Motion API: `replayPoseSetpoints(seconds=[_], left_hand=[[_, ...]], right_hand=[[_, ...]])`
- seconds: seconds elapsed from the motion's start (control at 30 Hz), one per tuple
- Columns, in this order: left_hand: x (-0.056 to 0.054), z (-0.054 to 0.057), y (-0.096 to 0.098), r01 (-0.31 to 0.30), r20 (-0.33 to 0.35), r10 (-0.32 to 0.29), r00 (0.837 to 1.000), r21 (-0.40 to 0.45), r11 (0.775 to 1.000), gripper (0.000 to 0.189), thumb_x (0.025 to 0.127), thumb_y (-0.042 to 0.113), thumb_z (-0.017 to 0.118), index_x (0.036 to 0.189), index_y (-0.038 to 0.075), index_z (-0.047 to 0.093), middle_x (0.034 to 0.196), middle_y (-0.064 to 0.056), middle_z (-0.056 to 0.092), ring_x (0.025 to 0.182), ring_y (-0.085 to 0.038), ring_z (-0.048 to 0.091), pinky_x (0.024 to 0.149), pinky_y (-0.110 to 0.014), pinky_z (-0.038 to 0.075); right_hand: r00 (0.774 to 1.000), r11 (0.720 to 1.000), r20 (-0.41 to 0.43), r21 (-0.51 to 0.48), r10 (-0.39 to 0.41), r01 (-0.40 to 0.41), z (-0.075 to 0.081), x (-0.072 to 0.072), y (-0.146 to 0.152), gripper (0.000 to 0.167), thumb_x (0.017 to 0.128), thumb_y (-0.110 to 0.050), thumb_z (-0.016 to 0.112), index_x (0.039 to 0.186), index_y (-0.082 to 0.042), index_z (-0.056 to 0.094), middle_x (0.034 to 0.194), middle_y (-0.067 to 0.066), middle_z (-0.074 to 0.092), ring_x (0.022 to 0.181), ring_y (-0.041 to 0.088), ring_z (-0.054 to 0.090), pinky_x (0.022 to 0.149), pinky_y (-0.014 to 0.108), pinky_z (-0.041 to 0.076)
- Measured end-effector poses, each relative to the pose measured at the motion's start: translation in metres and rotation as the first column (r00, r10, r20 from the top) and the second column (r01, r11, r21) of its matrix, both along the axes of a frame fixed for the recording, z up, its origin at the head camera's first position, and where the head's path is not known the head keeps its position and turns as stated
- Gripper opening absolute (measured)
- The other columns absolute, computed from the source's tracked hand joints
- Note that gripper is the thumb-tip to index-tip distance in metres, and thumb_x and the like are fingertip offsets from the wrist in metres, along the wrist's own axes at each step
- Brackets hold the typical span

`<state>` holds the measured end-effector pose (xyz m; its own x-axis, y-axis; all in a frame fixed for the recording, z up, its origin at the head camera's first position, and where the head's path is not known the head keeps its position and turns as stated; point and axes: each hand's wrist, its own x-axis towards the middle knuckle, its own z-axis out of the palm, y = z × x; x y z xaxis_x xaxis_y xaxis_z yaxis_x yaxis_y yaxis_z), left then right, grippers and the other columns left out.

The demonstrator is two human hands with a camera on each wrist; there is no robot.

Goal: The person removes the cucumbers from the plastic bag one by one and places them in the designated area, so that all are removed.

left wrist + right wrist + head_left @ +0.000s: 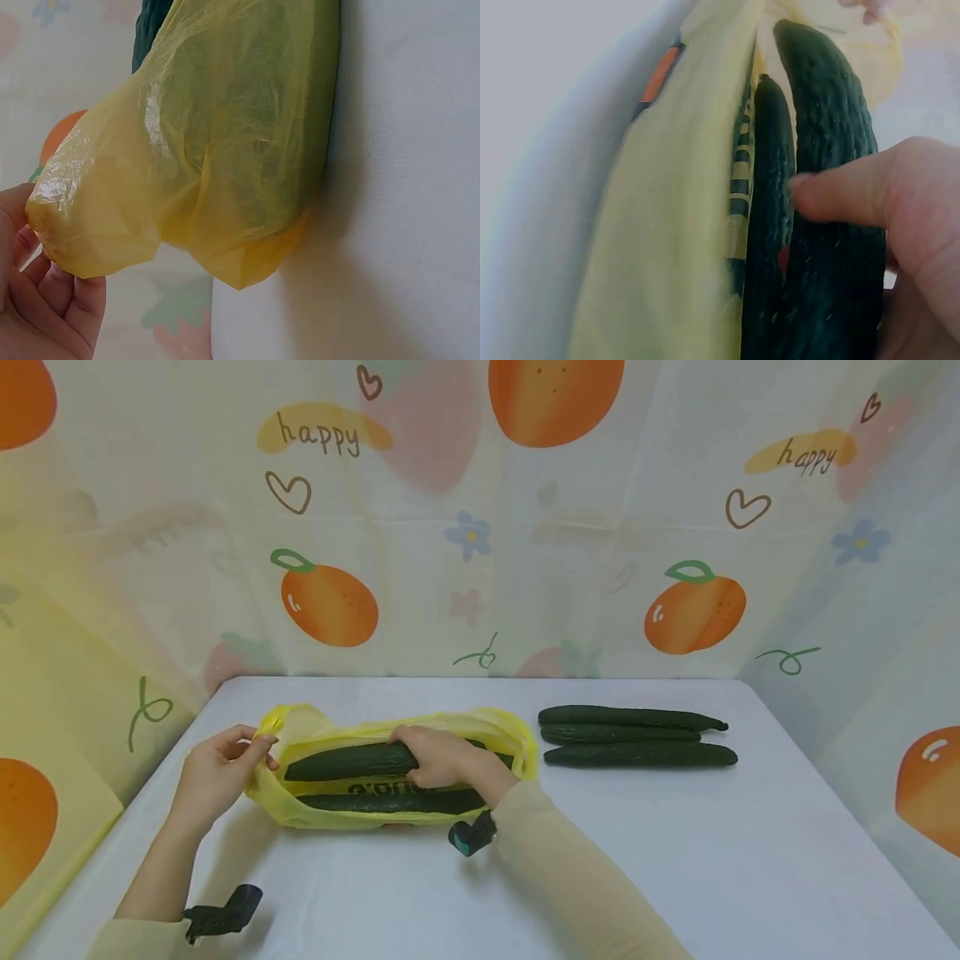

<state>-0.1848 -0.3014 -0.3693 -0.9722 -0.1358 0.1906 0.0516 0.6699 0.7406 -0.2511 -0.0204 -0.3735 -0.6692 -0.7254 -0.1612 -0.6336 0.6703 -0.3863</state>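
A yellow plastic bag (pixel 285 810) lies open on its side along the table, with dark lettering on its inner face. My left hand (pixel 213 768) pinches the bag's left end between thumb and fingers, also seen in the left wrist view, where the thin film (pixel 97 217) is drawn up. Over the bag's opening my right hand (pixel 438 756) grips a cucumber (pixel 345 762), thumb on the near side in the right wrist view. A second cucumber (pixel 390 802) lies inside the bag along its near wall. Whether the gripped cucumber touches the bag's bottom I cannot tell.
Three more cucumbers lie side by side to the right of the bag: a far one (pixel 630 718), a shorter middle one (pixel 622 734) and a near one (pixel 637 755). The white table (pixel 675 868) ends at a fruit-printed cloth backdrop (pixel 420 568).
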Motion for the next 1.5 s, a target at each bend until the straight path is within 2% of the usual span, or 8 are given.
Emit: replayPoseSetpoints(seconds=[0.27,0.53,0.8,1.03,1.2,1.4,1.5], left_hand=[[0.000,0.001,-0.001,-0.005,0.005,0.005,1.000,-0.006,1.000,0.036,0.091,0.040,0.055,0.096,0.004,0.061,0.064,0.008,0.063,0.053,-0.007,0.053,0.047,-0.022,0.044],[0.000,0.002,0.001,0.000,0.011,0.000,1.000,0.007,1.000,0.033,0.091,0.038,0.055,0.095,0.005,0.061,0.063,0.009,0.063,0.052,-0.008,0.053,0.047,-0.023,0.044],[-0.001,0.003,0.001,-0.005,-0.009,0.005,1.000,-0.010,1.000,0.035,0.091,0.039,0.055,0.097,0.004,0.061,0.063,0.011,0.062,0.050,-0.007,0.052,0.045,-0.023,0.043],[-0.003,0.004,0.004,-0.021,-0.020,0.021,1.000,-0.010,1.000,0.033,0.091,0.039,0.055,0.094,0.007,0.061,0.061,0.014,0.061,0.051,-0.006,0.050,0.045,-0.023,0.041],[-0.003,0.003,0.004,-0.021,-0.032,0.021,0.999,-0.006,1.000,0.028,0.092,0.035,0.054,0.091,0.007,0.060,0.061,0.014,0.060,0.051,-0.006,0.051,0.046,-0.023,0.040],[-0.003,0.003,0.003,-0.012,0.003,0.012,1.000,0.000,1.000,0.040,0.092,0.041,0.053,0.099,0.003,0.061,0.063,0.011,0.062,0.052,-0.007,0.052,0.047,-0.022,0.043],[-0.003,0.003,0.004,-0.010,0.012,0.010,1.000,0.007,1.000,0.041,0.092,0.040,0.052,0.101,0.001,0.061,0.064,0.010,0.063,0.053,-0.008,0.052,0.048,-0.021,0.045]], right_hand=[[0.996,0.998,0.083,-0.050,-0.043,0.048,-0.005,-0.001,0.008,0.054,0.088,-0.005,0.055,0.137,-0.013,0.033,0.141,0.003,0.038,0.130,0.016,0.037,0.103,0.030,0.036],[0.999,1.000,0.052,-0.020,-0.008,0.009,-0.005,0.000,0.013,0.059,0.086,-0.005,0.058,0.137,-0.021,0.034,0.135,0.004,0.041,0.120,0.016,0.044,0.097,0.030,0.040],[0.997,0.994,0.083,-0.112,-0.010,0.019,0.004,-0.003,0.022,0.062,0.082,-0.003,0.060,0.137,-0.018,0.034,0.131,0.003,0.042,0.119,0.014,0.044,0.099,0.029,0.038],[0.997,0.985,0.079,-0.174,0.021,-0.007,0.009,-0.003,0.029,0.061,0.083,-0.003,0.061,0.137,-0.015,0.036,0.137,0.003,0.040,0.127,0.015,0.039,0.102,0.028,0.035],[0.997,0.967,0.077,-0.253,0.019,0.001,0.013,-0.004,0.033,0.059,0.085,-0.006,0.061,0.137,-0.016,0.036,0.139,0.000,0.039,0.127,0.014,0.038,0.102,0.027,0.035],[0.997,0.929,0.067,-0.366,-0.028,0.051,0.027,-0.001,0.033,0.059,0.083,-0.010,0.066,0.134,-0.020,0.038,0.134,-0.002,0.044,0.122,0.013,0.043,0.099,0.029,0.039],[0.999,0.917,0.037,-0.396,-0.030,0.042,0.035,0.002,0.031,0.057,0.084,-0.012,0.066,0.133,-0.017,0.038,0.133,-0.001,0.046,0.121,0.014,0.044,0.098,0.028,0.040]])
